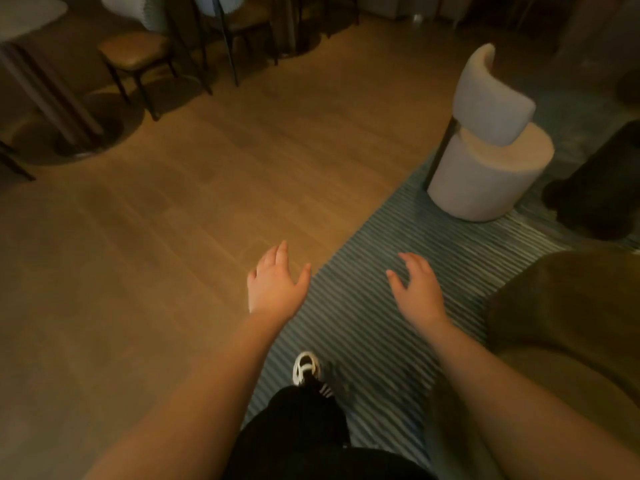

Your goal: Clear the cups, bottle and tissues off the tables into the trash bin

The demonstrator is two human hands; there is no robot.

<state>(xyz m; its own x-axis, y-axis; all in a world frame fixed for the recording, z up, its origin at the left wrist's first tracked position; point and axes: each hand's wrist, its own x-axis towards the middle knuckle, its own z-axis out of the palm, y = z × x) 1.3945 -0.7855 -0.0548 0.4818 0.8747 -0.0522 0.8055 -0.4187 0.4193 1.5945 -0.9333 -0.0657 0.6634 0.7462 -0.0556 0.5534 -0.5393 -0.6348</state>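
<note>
Both bare forearms reach forward, left hand (273, 282) and right hand (417, 287) spread and empty above striped blue-grey rug (374, 251); no cups, bottle, tissues or bin visible, progress undeterminable.

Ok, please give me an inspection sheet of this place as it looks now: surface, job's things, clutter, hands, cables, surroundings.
Surface: wooden floor beside a striped rug; a table edge at far left, top mostly out of frame.
Job's things: nothing seen.
Clutter: nothing seen.
Hands: left hand and right hand open, holding nothing.
Cables: nothing seen.
Surroundings: pale round chair on the rug, brown-seated chair, olive armchair, one shoe.
</note>
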